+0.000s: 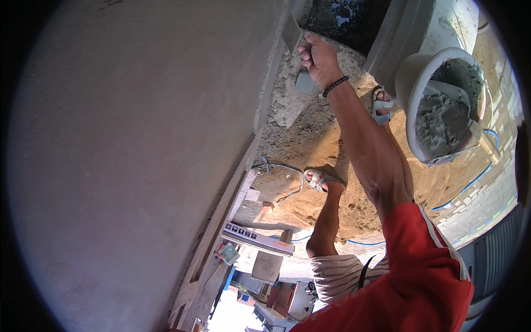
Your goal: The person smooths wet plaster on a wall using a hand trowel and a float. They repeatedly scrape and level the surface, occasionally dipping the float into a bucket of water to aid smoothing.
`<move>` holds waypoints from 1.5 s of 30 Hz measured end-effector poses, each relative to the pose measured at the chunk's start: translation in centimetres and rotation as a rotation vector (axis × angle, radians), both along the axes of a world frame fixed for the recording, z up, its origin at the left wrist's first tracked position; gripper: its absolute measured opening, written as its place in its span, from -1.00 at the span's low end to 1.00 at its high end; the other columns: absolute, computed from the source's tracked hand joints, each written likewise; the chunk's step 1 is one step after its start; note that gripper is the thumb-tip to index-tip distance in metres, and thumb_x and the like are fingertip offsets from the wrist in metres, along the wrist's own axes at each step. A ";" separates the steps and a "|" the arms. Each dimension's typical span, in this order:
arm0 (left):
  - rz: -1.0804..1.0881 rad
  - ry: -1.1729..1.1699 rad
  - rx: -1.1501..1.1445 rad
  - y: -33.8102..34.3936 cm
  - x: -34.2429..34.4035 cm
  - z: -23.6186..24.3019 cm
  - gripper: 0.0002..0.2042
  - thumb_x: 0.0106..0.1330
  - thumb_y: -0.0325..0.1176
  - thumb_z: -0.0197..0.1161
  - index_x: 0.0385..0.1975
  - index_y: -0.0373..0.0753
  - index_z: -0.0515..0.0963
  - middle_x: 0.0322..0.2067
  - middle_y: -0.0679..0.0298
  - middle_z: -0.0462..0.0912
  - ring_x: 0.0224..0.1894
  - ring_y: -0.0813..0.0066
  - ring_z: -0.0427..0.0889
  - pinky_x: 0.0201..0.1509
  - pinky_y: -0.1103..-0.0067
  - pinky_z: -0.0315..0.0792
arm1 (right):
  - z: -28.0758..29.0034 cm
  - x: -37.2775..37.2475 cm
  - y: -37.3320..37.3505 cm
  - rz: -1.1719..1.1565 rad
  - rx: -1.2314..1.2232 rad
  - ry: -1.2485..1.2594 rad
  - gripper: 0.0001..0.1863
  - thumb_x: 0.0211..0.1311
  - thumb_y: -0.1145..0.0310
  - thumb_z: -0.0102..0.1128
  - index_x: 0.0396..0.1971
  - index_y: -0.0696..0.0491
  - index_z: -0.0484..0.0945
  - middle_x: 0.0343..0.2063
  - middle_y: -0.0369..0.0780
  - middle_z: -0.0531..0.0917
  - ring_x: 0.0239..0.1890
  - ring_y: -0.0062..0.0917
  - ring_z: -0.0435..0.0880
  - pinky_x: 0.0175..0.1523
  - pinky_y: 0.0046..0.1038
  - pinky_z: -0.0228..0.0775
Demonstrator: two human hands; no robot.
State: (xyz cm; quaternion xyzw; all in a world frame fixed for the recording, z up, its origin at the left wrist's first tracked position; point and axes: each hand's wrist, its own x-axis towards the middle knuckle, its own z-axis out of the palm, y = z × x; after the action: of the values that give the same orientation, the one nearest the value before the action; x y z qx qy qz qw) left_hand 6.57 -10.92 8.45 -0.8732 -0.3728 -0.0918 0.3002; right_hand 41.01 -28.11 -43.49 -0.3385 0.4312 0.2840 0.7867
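Observation:
My right hand [321,55] is at the upper middle, with its fingers closed round the hidden handle of a trowel. The trowel's flat grey blade [292,34] lies against the edge of the plastered wall [138,138]. A dark braided bracelet [336,86] circles my right wrist. Right of that arm, a pale bucket [412,105] contains wet grey mortar [442,119]. Another tool rests in this mortar, its light wooden handle [484,143] sticking out over the rim. My left hand is out of view.
A small grey block [305,83] lies below my right hand. Beyond it is a dark wet pit [343,25] beside a concrete ledge [387,44]. Sandy ground [354,205] lies under my feet, with a blue hose [464,191] across it. A long box [257,239] is by the wall.

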 end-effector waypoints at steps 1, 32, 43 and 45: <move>0.000 -0.002 0.000 -0.1 0.0 0.0 -0.24 0.27 0.08 0.03 0.36 -0.18 -0.05 0.32 -0.06 0.07 0.33 0.05 0.15 0.32 0.11 0.14 | -0.5 0.9 0.4 0.018 0.002 -0.006 -0.63 0.21 0.39 0.08 0.01 0.20 0.42 -0.59 -0.21 0.53 -0.72 -0.68 0.33 -0.66 -0.60 0.13; 0.507 -0.486 -1.920 -14.8 7.3 -29.3 -0.47 0.37 -0.45 0.05 0.31 -0.36 0.09 0.17 0.02 0.39 0.23 0.31 0.35 0.32 0.43 0.13 | 10.7 -19.7 -14.9 -0.075 0.691 0.294 -0.73 0.39 0.21 -0.14 -0.19 0.08 0.45 -0.65 -0.34 0.44 -0.72 -0.74 0.31 -0.66 -0.72 0.12; 0.722 -1.007 -2.924 -18.2 13.7 -36.9 -0.44 0.29 -0.28 0.21 0.25 -0.28 0.21 0.21 0.21 0.33 0.27 0.27 0.29 0.37 0.31 0.07 | 14.5 -16.2 -15.1 0.003 0.740 0.308 -0.74 0.39 0.21 -0.08 -0.30 0.10 0.47 -0.72 -0.34 0.44 -0.78 -0.75 0.30 -0.66 -0.72 0.16; 0.717 -1.005 -2.946 -17.4 13.8 -37.1 -0.44 0.25 -0.27 0.24 0.23 -0.26 0.23 0.21 0.22 0.33 0.30 0.26 0.24 0.41 0.28 0.01 | 15.0 -16.9 -14.2 0.036 0.718 0.374 -0.74 0.39 0.20 -0.04 -0.26 0.10 0.49 -0.71 -0.34 0.46 -0.77 -0.73 0.35 -0.69 -0.71 0.16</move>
State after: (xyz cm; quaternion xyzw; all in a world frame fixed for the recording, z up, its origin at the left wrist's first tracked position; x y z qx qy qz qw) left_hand 20.37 -28.28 -28.69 0.1412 0.3654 -0.1389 0.9095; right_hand 24.13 -42.26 -28.51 0.0079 0.4344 0.4871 0.7577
